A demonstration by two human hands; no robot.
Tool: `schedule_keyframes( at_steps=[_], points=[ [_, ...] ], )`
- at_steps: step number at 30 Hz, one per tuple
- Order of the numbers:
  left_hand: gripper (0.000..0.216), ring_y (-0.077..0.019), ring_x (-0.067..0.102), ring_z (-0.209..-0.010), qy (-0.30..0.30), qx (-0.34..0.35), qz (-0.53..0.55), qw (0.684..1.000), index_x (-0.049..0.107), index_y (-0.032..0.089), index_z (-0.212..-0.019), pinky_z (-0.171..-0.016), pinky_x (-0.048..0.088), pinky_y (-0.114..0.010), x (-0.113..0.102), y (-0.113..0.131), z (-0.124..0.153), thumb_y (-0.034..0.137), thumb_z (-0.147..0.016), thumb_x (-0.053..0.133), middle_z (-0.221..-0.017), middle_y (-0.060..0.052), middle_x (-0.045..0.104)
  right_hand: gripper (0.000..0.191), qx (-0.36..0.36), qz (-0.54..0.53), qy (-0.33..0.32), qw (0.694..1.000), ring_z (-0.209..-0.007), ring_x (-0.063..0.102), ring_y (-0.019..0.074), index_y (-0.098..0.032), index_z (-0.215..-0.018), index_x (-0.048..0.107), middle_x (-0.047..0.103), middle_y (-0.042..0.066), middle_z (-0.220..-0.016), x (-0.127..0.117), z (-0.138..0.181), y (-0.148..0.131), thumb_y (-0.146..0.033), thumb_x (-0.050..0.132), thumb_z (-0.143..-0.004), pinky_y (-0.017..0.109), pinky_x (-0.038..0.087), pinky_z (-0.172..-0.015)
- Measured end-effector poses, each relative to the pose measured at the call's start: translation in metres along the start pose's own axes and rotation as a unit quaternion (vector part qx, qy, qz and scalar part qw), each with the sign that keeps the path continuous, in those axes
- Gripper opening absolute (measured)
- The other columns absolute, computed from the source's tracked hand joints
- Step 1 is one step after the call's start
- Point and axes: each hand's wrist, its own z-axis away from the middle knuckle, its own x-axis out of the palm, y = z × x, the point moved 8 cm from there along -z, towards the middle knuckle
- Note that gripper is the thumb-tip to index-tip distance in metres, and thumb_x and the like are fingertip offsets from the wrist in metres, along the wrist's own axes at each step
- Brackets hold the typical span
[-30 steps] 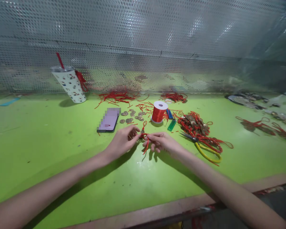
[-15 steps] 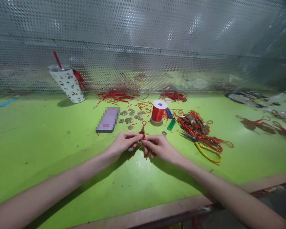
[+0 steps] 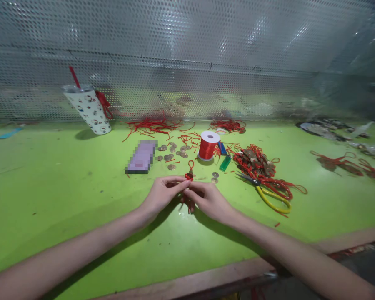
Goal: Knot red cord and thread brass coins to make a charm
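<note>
My left hand (image 3: 162, 195) and my right hand (image 3: 208, 201) meet fingertip to fingertip over the green table (image 3: 65, 200). Between them they pinch a small red cord knot (image 3: 189, 176) whose loop sticks up toward the far side. A strand of the cord hangs below the fingers. Two loose brass coins (image 3: 215, 177) lie just right of the knot. More coins (image 3: 171, 152) are scattered behind my hands, beside a spool of red thread (image 3: 208, 146).
A phone (image 3: 141, 157) lies left of the coins. Yellow-handled scissors (image 3: 268, 196) rest beside a heap of finished red coin charms (image 3: 256, 162). A patterned cup with a straw (image 3: 89, 108) stands far left. Red cord scraps (image 3: 153, 125) line the perforated metal wall.
Both hands have drawn slightly nearer to me and closer together on the knot. The knot's loop now stands clear above the fingertips, and the hanging tail is shorter.
</note>
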Motion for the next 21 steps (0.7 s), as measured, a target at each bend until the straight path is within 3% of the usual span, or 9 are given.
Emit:
schedule_keyframes(
  at_steps=[3, 6, 9, 11, 14, 16, 18, 21],
  points=[
    [0.024, -0.0141, 0.06, -0.051, 0.012, -0.039, 0.03, 0.999, 0.075, 0.015, -0.084, -0.046, 0.048, -0.027, -0.001, -0.005, 0.001, 0.038, -0.08, 0.078, -0.068, -0.006, 0.073, 0.024, -0.011, 0.015, -0.022, 1.0, -0.06, 0.061, 0.0136, -0.018, -0.088, 0.068, 0.068, 0.001, -0.074, 0.003, 0.0, -0.003, -0.031, 0.051, -0.1, 0.028, 0.048, -0.061],
    [0.028, -0.0094, 0.051, -0.046, 0.023, -0.053, 0.02, 0.998, 0.074, 0.014, -0.086, -0.042, 0.039, -0.022, -0.005, -0.004, -0.001, 0.041, -0.079, 0.078, -0.059, -0.001, 0.064, 0.03, -0.016, 0.051, -0.008, 0.999, -0.057, 0.059, 0.0131, -0.017, -0.084, 0.069, 0.07, 0.002, -0.074, -0.008, -0.002, -0.004, -0.035, 0.051, -0.1, 0.028, 0.046, -0.058],
    [0.031, -0.0063, 0.044, -0.044, 0.01, -0.044, 0.009, 0.999, 0.072, 0.014, -0.091, -0.043, 0.034, -0.019, -0.005, 0.002, -0.002, 0.043, -0.082, 0.076, -0.055, 0.003, 0.058, 0.035, -0.026, 0.094, 0.093, 0.991, -0.058, 0.058, 0.0147, -0.018, -0.079, 0.068, 0.067, 0.003, -0.069, -0.039, -0.005, -0.007, -0.042, 0.053, -0.099, 0.029, 0.043, -0.056],
    [0.033, -0.0054, 0.045, -0.044, -0.029, -0.041, 0.009, 0.999, 0.07, 0.014, -0.092, -0.043, 0.033, -0.019, 0.001, 0.007, -0.002, 0.044, -0.082, 0.075, -0.063, 0.001, 0.065, 0.028, -0.062, 0.124, 0.146, 0.979, -0.075, 0.063, 0.0189, -0.019, -0.088, 0.068, 0.07, 0.006, -0.083, -0.057, -0.006, -0.014, -0.042, 0.056, -0.098, 0.033, 0.048, -0.067],
    [0.034, -0.0059, 0.05, -0.046, -0.097, -0.032, -0.001, 0.995, 0.068, 0.015, -0.089, -0.044, 0.035, -0.021, 0.013, 0.014, 0.001, 0.047, -0.08, 0.076, -0.08, -0.004, 0.072, 0.022, -0.128, 0.168, 0.097, 0.973, -0.11, 0.06, 0.0248, -0.022, -0.1, 0.068, 0.069, 0.009, -0.113, -0.055, -0.011, -0.025, -0.04, 0.057, -0.098, 0.044, 0.046, -0.096],
    [0.034, -0.0064, 0.051, -0.046, -0.117, -0.019, -0.01, 0.993, 0.068, 0.015, -0.089, -0.046, 0.037, -0.022, 0.014, 0.016, 0.004, 0.047, -0.081, 0.075, -0.079, -0.004, 0.072, 0.024, -0.145, 0.171, 0.035, 0.974, -0.115, 0.057, 0.0251, -0.022, -0.095, 0.069, 0.068, 0.009, -0.116, -0.046, -0.013, -0.026, -0.039, 0.053, -0.1, 0.046, 0.041, -0.103],
    [0.034, -0.0064, 0.05, -0.046, -0.116, -0.009, -0.02, 0.993, 0.068, 0.015, -0.088, -0.047, 0.036, -0.022, 0.011, 0.015, 0.004, 0.047, -0.081, 0.075, -0.073, -0.003, 0.069, 0.026, -0.132, 0.15, 0.003, 0.98, -0.106, 0.061, 0.0233, -0.022, -0.088, 0.067, 0.069, 0.008, -0.108, -0.041, -0.014, -0.024, -0.038, 0.051, -0.101, 0.043, 0.044, -0.098],
    [0.035, -0.0069, 0.048, -0.046, -0.093, -0.01, -0.045, 0.995, 0.067, 0.015, -0.088, -0.046, 0.034, -0.022, -0.002, 0.008, 0.002, 0.048, -0.081, 0.074, -0.068, -0.002, 0.067, 0.024, -0.086, 0.107, 0.004, 0.991, -0.088, 0.063, 0.02, -0.022, -0.087, 0.064, 0.069, 0.005, -0.092, -0.041, -0.016, -0.018, -0.038, 0.053, -0.101, 0.037, 0.047, -0.084]
  ],
)
